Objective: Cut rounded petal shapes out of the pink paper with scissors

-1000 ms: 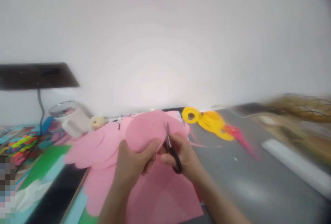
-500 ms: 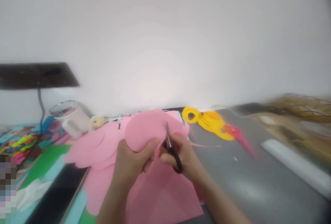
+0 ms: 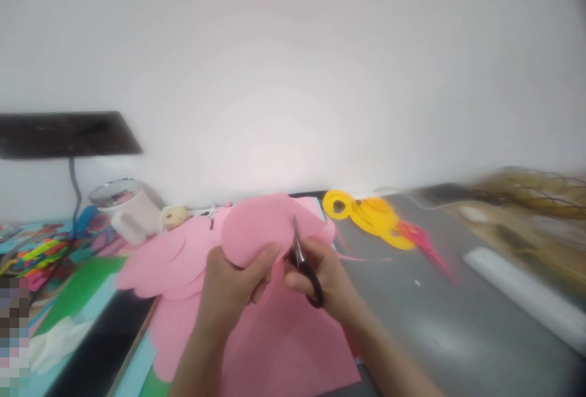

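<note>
My left hand (image 3: 240, 278) is closed on a pink sheet (image 3: 259, 226) with a rounded edge, thumb lying on top of it. In my right hand (image 3: 323, 272) is a pair of black-handled scissors (image 3: 301, 256), blades pointing up and away against the pink sheet. A thin curled pink strip (image 3: 366, 258) lies to the right of the blades. Below both hands rests a larger pink sheet (image 3: 293, 348) with a straight edge. Left of my hands, several scalloped pink pieces (image 3: 160, 256) overlap in a pile.
Yellow ring-shaped cutouts (image 3: 339, 204) and pink scissors (image 3: 425, 244) lie on the grey table (image 3: 439, 317). At right is a white roll (image 3: 522, 293). A white mug (image 3: 135, 214), a green sheet (image 3: 82, 293) and a black panel (image 3: 105, 342) are at left.
Hands, scissors and pink sheet stay almost where they were. The whole view has shifted very slightly.
</note>
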`<state>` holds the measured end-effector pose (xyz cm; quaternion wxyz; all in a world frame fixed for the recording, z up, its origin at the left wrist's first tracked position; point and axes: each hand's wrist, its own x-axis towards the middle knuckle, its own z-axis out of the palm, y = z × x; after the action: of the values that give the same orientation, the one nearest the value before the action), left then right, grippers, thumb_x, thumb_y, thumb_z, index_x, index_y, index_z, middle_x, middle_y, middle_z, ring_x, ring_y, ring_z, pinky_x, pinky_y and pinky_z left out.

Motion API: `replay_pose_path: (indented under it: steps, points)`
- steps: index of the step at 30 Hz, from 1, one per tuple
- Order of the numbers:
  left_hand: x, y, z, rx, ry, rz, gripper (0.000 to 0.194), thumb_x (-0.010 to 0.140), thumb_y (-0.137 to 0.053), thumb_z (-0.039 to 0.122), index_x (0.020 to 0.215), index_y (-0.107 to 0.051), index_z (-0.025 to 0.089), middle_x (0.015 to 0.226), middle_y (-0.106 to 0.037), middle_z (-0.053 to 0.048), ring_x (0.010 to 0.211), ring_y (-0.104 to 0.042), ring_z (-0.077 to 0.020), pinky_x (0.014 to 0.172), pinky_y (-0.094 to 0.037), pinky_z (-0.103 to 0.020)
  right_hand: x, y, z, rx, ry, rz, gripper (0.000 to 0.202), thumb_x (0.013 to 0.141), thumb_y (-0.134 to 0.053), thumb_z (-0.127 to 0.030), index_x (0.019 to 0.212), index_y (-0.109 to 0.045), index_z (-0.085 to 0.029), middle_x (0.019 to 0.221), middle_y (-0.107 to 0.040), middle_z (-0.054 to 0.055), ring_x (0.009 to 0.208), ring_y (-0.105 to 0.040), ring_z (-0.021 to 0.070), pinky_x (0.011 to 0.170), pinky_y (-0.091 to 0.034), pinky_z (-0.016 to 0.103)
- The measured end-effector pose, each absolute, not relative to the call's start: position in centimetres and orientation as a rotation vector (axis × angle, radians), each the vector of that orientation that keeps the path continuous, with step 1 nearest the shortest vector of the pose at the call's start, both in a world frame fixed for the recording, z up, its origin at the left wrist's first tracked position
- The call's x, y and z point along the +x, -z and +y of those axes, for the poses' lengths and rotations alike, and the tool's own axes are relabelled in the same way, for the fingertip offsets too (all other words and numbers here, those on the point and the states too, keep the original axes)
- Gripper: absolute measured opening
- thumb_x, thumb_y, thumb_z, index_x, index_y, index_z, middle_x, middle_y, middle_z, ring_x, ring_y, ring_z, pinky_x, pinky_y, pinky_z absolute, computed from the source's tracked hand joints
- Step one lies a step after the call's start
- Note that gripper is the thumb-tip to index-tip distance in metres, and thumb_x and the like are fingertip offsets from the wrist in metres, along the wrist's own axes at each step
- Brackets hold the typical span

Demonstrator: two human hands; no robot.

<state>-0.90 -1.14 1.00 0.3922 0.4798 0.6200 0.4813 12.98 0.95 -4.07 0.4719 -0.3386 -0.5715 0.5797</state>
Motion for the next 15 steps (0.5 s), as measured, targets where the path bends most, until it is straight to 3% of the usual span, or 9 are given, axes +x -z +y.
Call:
replay_pose_path:
  steps: [6, 15]
  points:
    - [-0.92, -1.01, -1.11, 1.228, -1.218, 1.565, 0.049, 0.070, -0.064, 0.036, 0.032, -0.038, 0.020, 0.029, -0.032, 0.005, 0.031, -0.030, -0.0057, 0.036, -0.025, -0.022, 13.02, 4.20, 1.05, -0.789, -1.429, -1.388, 0.038, 0.064, -0.080, -0.041, 0.069, -0.049, -0.020, 0.053, -0.042, -0.008, 0.047, -0.034, 0.0075, 0.042, -0.028, 0.021]
    - [-0.75, -1.31, -1.36, 1.222, -1.196, 1.593, 0.050, 0.069, -0.065, 0.033, 0.030, -0.036, 0.020, 0.027, -0.032, 0.004, 0.029, -0.029, -0.0048, 0.034, -0.028, -0.021, 13.10, 3.62, 1.06, -0.858, -1.412, -1.397, 0.037, 0.056, -0.084, -0.037, 0.066, -0.055, -0.017, 0.062, -0.054, -0.002, 0.054, -0.045, 0.0103, 0.050, -0.041, 0.023]
